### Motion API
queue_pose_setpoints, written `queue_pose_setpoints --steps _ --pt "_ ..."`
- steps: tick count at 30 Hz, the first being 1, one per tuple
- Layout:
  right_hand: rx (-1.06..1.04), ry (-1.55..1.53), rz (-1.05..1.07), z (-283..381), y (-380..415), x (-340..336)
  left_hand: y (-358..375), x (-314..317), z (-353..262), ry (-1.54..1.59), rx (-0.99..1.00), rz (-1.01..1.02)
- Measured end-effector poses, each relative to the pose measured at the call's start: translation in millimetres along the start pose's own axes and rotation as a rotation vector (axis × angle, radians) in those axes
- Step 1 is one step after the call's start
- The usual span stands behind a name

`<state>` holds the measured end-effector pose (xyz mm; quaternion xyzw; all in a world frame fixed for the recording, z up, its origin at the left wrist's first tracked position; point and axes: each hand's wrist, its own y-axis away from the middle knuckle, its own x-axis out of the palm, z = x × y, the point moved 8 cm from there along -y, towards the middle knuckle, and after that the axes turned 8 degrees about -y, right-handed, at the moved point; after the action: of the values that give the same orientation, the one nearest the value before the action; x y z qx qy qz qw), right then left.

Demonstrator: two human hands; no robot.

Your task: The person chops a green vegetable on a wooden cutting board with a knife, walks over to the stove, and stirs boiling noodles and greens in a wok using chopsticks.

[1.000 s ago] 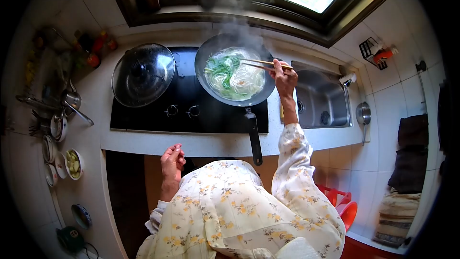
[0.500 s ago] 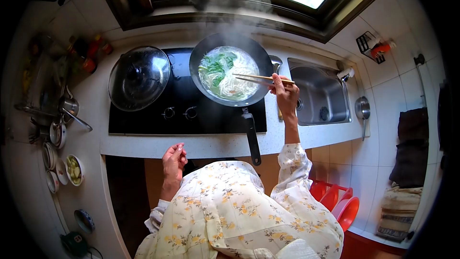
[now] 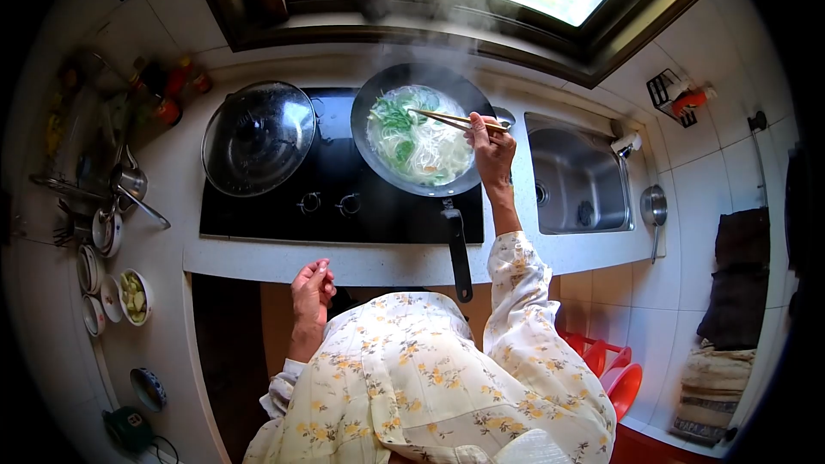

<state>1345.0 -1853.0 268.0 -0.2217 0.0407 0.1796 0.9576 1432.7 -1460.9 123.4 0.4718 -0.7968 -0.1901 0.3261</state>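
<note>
My right hand (image 3: 493, 153) grips a pair of wooden chopsticks (image 3: 449, 119) over the right side of a dark wok (image 3: 375, 165). Their tips reach into the white noodles (image 3: 429, 141) and green leaves (image 3: 395, 112) in cloudy, steaming liquid. The wok sits on the right part of a black glass stove (image 3: 258, 222), its black handle (image 3: 459, 259) pointing toward me. Below the counter edge, my left hand (image 3: 312, 292) hangs in the air with fingers curled and the thumb against the forefinger. Whether anything small is between them I cannot make out.
A glass lid (image 3: 256, 142) lies on the stove's left side. A steel sink (image 3: 577, 174) is at the right. Along the left counter stand a bowl of pale green pieces (image 3: 134, 299), small dishes, a steel pot (image 3: 129, 182) and bottles. Red basins (image 3: 620, 385) stand low at the right.
My right hand has moved left and up over the wok, bringing the chopstick tips to the leaves at its far left. The noodles and leaves have shifted. My left hand stays put.
</note>
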Motion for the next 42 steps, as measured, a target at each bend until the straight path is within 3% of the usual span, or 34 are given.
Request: queue_pose_setpoints --steps 2,5,13,18,20,26,31,38,42 --pt "-0.003 -0.048 -0.005 -3 -4 2 0 0 0 0.012 -0.002 -0.013" --pt "-0.142 0.282 0.047 -2 -12 6 1 2 -3 -0.006 0.0 -0.014" --pt "-0.037 0.324 -0.033 -4 -17 -38 -1 -4 0 0.026 0.011 -0.012" --pt "0.03 0.272 0.049 8 -7 -40 -1 -3 -1 0.028 0.018 -0.006" --pt "0.05 0.022 -0.064 9 -2 -38 -1 1 0 0.023 0.015 0.009" --pt "-0.131 0.308 0.085 10 3 13 1 15 2 -0.012 -0.001 0.072" --pt "-0.148 0.221 0.2 33 14 32 9 8 -2 -0.006 0.007 0.015" --pt "-0.043 0.202 0.101 -4 -19 16 10 -7 0 0.023 0.041 -0.008" --pt "-0.019 0.225 -0.057 -16 -26 -3 9 -8 1 0.026 0.031 -0.005"
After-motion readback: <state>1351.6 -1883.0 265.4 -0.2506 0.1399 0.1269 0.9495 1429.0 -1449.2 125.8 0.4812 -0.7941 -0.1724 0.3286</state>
